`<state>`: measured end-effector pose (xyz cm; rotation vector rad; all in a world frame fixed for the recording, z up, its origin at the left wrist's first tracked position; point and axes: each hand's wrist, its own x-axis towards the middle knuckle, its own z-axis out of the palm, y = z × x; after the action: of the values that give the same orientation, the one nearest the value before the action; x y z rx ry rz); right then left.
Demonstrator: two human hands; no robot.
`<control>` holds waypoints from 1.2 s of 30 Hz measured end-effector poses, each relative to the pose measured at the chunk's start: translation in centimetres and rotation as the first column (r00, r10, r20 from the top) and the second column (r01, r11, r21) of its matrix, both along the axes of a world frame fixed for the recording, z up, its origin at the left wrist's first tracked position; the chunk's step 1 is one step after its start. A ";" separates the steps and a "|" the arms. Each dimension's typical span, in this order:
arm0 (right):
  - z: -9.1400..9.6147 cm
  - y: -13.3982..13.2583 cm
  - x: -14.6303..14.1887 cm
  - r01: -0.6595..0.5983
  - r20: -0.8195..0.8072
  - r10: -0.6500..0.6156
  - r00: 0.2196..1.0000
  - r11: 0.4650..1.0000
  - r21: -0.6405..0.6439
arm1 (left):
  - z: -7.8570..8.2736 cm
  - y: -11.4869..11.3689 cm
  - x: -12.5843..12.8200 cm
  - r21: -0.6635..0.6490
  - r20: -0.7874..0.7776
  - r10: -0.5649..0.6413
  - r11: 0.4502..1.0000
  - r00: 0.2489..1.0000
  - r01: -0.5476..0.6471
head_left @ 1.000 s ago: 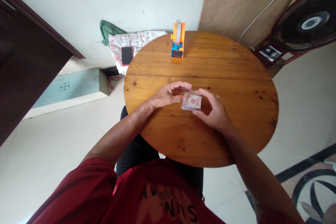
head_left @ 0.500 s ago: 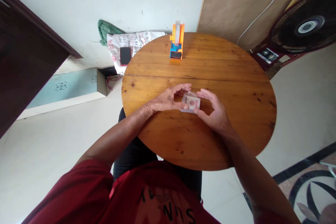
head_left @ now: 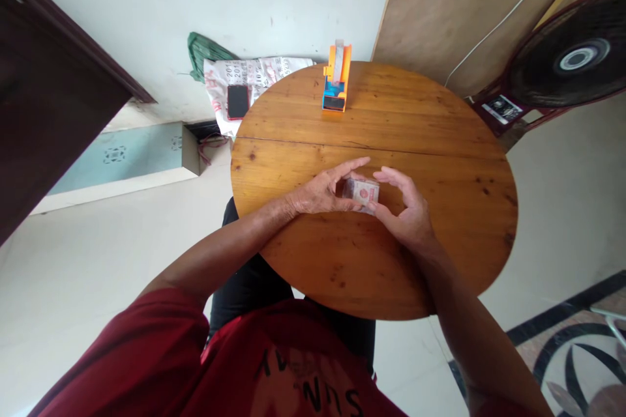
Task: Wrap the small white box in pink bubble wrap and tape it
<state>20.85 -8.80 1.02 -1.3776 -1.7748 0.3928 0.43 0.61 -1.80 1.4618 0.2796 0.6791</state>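
A small clear plastic box (head_left: 366,192) with a pale, red-printed face lies low over the middle of the round table (head_left: 303,254). Around its left end curves my left hand (head_left: 325,191), its thumb along the near side and its index finger stretched out past the far side. My right hand (head_left: 408,208) holds the right end, thumb at the near right corner and bent fingertips by the far right corner. The palms stay off the box, and the left fingers partly hide its left end.
An orange and blue tape dispenser (head_left: 336,78) stands near the table's far edge. Beyond the left edge, a phone (head_left: 238,101) lies on a white printed sack (head_left: 220,71) beside green netting (head_left: 205,52). A large fan (head_left: 572,55) stands at the far right.
The box has slid slightly right and turned its red-printed face more into view. My left hand has shifted right with it, its index finger now straighter. My right hand has barely moved.
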 end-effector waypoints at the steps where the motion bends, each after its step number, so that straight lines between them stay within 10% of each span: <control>1: 0.3 0.1 -0.1 0.013 0.005 -0.013 1.000 1.000 0.015 | -0.2 0.0 0.0 0.003 0.005 -0.007 1.000 1.000 0.007; 12: 3.9 2.1 0.6 -0.037 0.189 0.048 0.981 0.998 -0.060 | -1.0 0.2 0.2 0.005 0.039 -0.027 1.000 0.999 0.027; 36: 2.4 2.9 0.4 -0.140 0.284 0.107 0.953 0.985 0.102 | 0.4 0.1 -0.1 0.069 -0.102 0.071 0.996 0.992 -0.064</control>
<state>21.26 -5.89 3.40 -1.2879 -2.0857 0.1590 0.29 0.73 -1.44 1.5589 0.3927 0.6727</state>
